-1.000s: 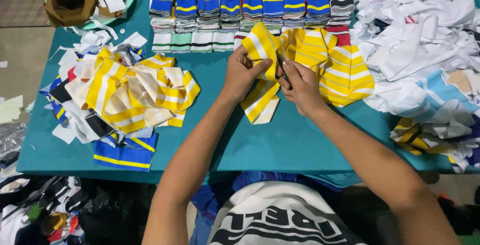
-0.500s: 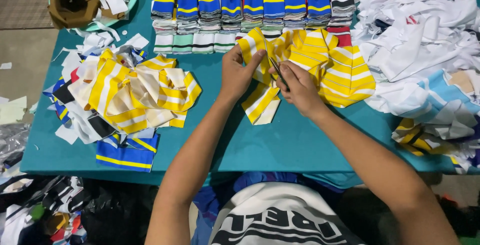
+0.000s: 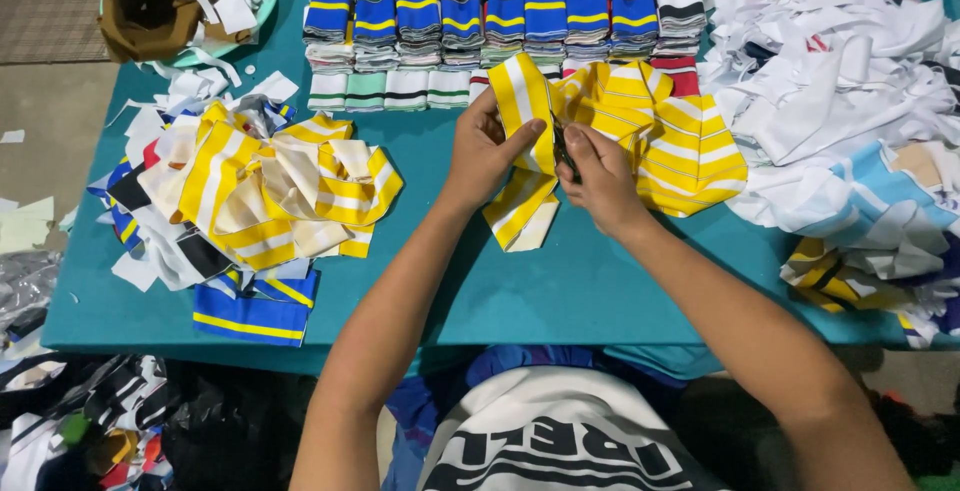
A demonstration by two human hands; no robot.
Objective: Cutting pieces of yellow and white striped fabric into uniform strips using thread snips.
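Nearest the camera, two bare forearms reach up over the teal table (image 3: 560, 291). The left hand (image 3: 480, 151) is closed on a yellow-and-white striped strip (image 3: 522, 161), thumb pressed across its front, fingers behind. The strip runs up past the thumb and hangs down below the hand, its lower end lying on the table. The right hand (image 3: 605, 176) is just beside it, curled around small dark snips (image 3: 563, 146) whose tip sits at the strip's right edge, between the two hands; whether the blades are apart cannot be told.

Right of the right hand, touching it, lies a stack of yellow striped pieces (image 3: 670, 136). To the left, well apart, is a loose heap of yellow strips (image 3: 270, 196) on mixed scraps, with a blue piece (image 3: 250, 311) at its near edge. At the right edge spreads a white fabric pile (image 3: 840, 81). Farther back stand rows of folded striped bands (image 3: 500, 16), and at the far left corner a basin with a brown bag (image 3: 150, 11).
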